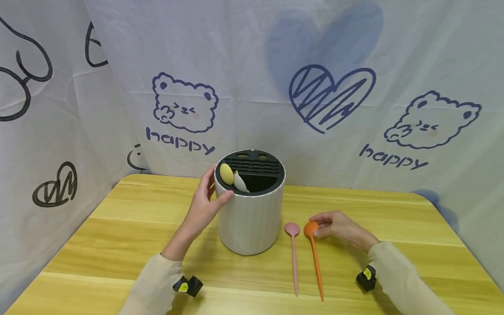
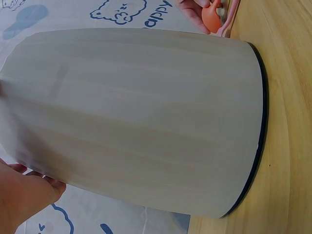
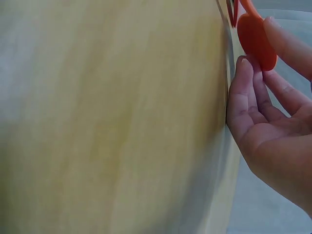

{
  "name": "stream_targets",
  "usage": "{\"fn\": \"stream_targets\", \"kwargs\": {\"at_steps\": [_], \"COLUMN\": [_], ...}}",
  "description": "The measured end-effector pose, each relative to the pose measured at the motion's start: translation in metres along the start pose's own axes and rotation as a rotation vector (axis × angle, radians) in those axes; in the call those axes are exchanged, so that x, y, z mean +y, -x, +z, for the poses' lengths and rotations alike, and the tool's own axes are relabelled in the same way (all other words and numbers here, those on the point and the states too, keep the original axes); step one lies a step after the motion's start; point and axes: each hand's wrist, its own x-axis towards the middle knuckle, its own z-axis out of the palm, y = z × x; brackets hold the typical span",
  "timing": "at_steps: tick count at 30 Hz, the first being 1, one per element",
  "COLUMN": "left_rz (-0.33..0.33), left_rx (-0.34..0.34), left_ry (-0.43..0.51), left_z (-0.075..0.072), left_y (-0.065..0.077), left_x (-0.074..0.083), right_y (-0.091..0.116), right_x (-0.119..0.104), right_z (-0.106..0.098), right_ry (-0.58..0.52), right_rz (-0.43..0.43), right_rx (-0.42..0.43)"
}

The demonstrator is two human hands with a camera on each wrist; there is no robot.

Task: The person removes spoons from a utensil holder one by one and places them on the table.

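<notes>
A white ribbed utensil holder with a black slotted top stands upright on the table. My left hand holds its left side near the rim, thumb in front and fingers round the far side. Two spoon heads, one yellow and one pale grey, stick up from the left of the opening. To the right, my right hand pinches the bowl of an orange spoon, whose handle points toward me. In the right wrist view the thumb and fingers meet the edges of the orange bowl.
A pink spoon lies between the holder and the orange spoon, handle toward me. The wooden table is backed by a white cloth printed with bears and hearts, close behind the holder.
</notes>
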Motion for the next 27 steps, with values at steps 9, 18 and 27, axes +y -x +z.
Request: {"fn": "stream_targets", "kwargs": {"at_steps": [9, 18, 27], "left_rz": [0.009, 0.010, 0.015], "left_rx": [0.001, 0.000, 0.001], "left_ry": [0.003, -0.007, -0.010], "left_z": [0.0001, 0.0001, 0.0004], "left_y": [0.0001, 0.0001, 0.0002], "left_x": [-0.0013, -0.0018, -0.0014], "right_y": [0.0029, -0.0011, -0.0020], "right_x": [-0.0047, 0.0005, 0.0027], "right_z": [0.0049, 0.0055, 0.0060], "right_ry": [0.059, 0.068, 0.069], "right_rz": [0.009, 0.004, -0.015], "right_rx": [0.023, 0.042, 0.064]}}
